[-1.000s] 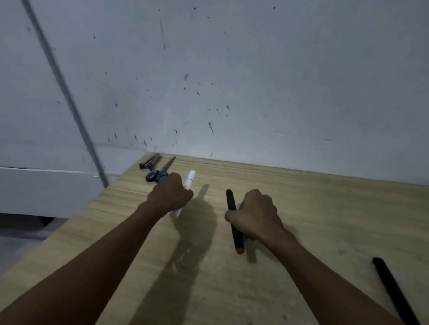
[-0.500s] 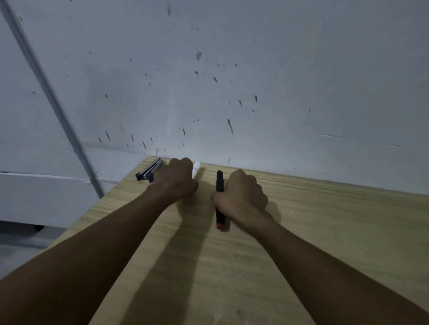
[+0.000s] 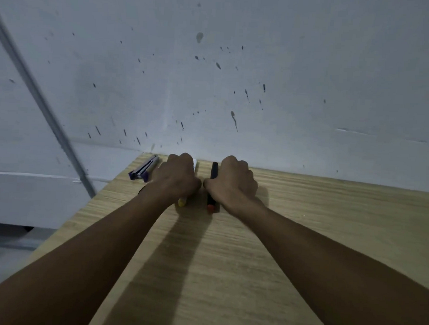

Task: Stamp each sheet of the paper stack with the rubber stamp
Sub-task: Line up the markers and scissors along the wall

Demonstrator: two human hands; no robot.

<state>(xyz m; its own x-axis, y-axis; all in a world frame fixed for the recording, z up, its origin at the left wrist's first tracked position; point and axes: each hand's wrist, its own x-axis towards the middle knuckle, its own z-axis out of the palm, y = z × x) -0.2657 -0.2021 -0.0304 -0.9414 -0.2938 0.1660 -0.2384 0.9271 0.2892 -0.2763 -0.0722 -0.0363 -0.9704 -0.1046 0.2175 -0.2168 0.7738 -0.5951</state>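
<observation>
We reach both arms out to the far edge of the wooden table point(image 3: 304, 227), close against the spattered white wall point(image 3: 262, 66). Our left hand point(image 3: 174, 176) is curled round a white marker with a yellow end point(image 3: 182, 202), which lies on the table and sticks out below the fist. Our right hand point(image 3: 232, 181) is curled round a black marker with a red end point(image 3: 212, 186), its dark tip showing above the thumb. The two fists sit side by side, almost touching. Just left of our left hand lies a purple stapler point(image 3: 144, 170), near the table's corner. We see neither the paper stack nor the rubber stamp in this view.
</observation>
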